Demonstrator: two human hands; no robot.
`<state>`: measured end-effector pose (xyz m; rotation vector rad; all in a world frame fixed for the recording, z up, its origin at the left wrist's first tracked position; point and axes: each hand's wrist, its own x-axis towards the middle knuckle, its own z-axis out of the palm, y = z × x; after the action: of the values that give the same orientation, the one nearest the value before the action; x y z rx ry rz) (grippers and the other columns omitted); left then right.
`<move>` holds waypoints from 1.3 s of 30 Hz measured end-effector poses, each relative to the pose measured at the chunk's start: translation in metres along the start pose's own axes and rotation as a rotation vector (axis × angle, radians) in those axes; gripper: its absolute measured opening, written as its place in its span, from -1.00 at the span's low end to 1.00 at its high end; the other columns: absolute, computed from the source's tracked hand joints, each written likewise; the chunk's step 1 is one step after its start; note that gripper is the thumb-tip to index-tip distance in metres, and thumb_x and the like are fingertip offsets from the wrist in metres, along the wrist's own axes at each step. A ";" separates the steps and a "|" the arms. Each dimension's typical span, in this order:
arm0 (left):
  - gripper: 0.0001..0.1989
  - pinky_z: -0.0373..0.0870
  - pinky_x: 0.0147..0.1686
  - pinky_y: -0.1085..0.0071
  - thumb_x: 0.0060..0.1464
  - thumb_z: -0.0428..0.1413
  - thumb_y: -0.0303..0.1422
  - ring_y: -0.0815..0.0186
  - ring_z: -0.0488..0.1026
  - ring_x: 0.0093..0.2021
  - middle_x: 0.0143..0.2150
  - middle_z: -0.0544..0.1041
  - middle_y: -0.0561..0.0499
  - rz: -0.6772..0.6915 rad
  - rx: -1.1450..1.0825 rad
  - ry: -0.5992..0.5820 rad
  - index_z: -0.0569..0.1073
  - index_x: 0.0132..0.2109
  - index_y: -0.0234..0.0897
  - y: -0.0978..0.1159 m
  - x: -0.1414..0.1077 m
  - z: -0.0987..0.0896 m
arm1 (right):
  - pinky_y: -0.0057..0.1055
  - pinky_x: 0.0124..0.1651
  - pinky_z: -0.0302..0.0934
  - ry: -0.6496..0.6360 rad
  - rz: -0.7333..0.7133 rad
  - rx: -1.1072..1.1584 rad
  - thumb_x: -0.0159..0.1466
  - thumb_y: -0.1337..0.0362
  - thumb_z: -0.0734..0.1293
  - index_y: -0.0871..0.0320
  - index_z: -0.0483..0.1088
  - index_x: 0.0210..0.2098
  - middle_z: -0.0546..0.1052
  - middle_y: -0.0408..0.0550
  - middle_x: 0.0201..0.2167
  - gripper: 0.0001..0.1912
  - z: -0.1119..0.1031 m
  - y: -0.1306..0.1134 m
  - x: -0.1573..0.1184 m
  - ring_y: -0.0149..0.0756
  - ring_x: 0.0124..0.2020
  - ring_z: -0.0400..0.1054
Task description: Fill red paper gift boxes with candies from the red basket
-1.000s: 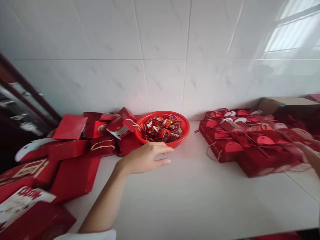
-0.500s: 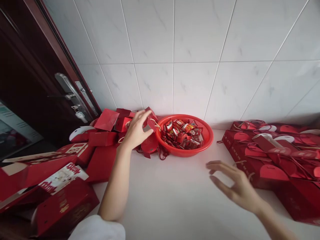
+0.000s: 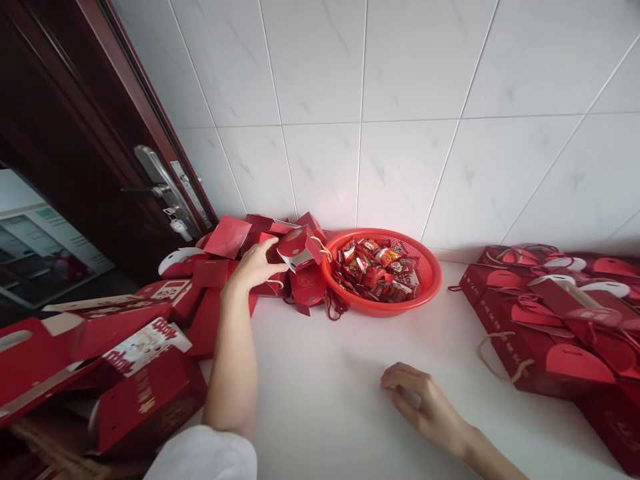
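Observation:
My left hand (image 3: 254,267) reaches into a heap of small red gift boxes against the wall. Its thumb and fingers are apart, with dark red card showing between them, and no firm hold is visible. Just right of the fingertips, a small red box (image 3: 301,247) with a twisted cord handle leans beside the basket. Over the white tabletop, my right hand (image 3: 430,407) has its fingers curled and the thumb tip close to them, with nothing visible in the grasp. An orange-red plastic basket (image 3: 434,283) holds many wrapped sweets (image 3: 377,270).
Larger red gift boxes (image 3: 150,400) pile up at the left, some with flaps raised. More red boxes with cord handles (image 3: 540,347) stand in rows at the right. A tiled wall (image 3: 320,167) closes the back; a dark door with a metal handle (image 3: 165,187) is at the left.
My left hand has drawn back leftward from the small corded box. My right hand has moved left and lower, and its fingers have curled in. The view has shifted slightly.

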<state>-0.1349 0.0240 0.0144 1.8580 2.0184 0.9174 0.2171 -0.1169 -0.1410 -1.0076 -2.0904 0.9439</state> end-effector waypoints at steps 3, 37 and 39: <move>-0.60 0.47 0.08 0.13 -0.04 0.26 -0.39 -0.03 0.44 0.21 0.19 0.50 -0.15 -0.019 0.005 -0.012 0.47 0.00 -0.15 0.009 -0.002 -0.001 | -0.35 -0.24 0.33 0.002 0.026 0.006 0.35 0.38 0.18 0.12 0.42 -0.24 0.54 0.03 -0.22 -0.82 0.000 0.000 0.000 -0.27 -0.30 0.41; -0.82 0.33 -0.33 0.44 0.25 0.02 -0.29 0.33 0.46 -0.35 -0.32 0.57 0.10 0.596 -0.175 -0.625 0.48 -0.10 -0.19 0.103 -0.081 0.061 | -0.18 0.00 0.43 0.386 -0.367 -0.241 0.44 0.15 0.24 0.03 0.43 0.09 0.33 0.13 0.22 -0.71 -0.055 -0.073 0.051 -0.26 -0.16 0.45; -0.78 0.34 -0.32 0.43 0.27 -0.02 -0.30 0.31 0.47 -0.34 -0.32 0.57 0.08 0.603 -0.198 -0.641 0.50 -0.21 -0.22 0.103 -0.078 0.073 | -0.15 -0.01 0.44 0.320 -0.327 -0.326 0.43 0.14 0.24 0.04 0.46 0.06 0.28 0.14 0.27 -0.71 -0.056 -0.071 0.054 -0.28 -0.21 0.45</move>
<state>0.0020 -0.0318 0.0016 2.2908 0.9814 0.5013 0.2054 -0.0860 -0.0407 -0.8669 -2.0817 0.2648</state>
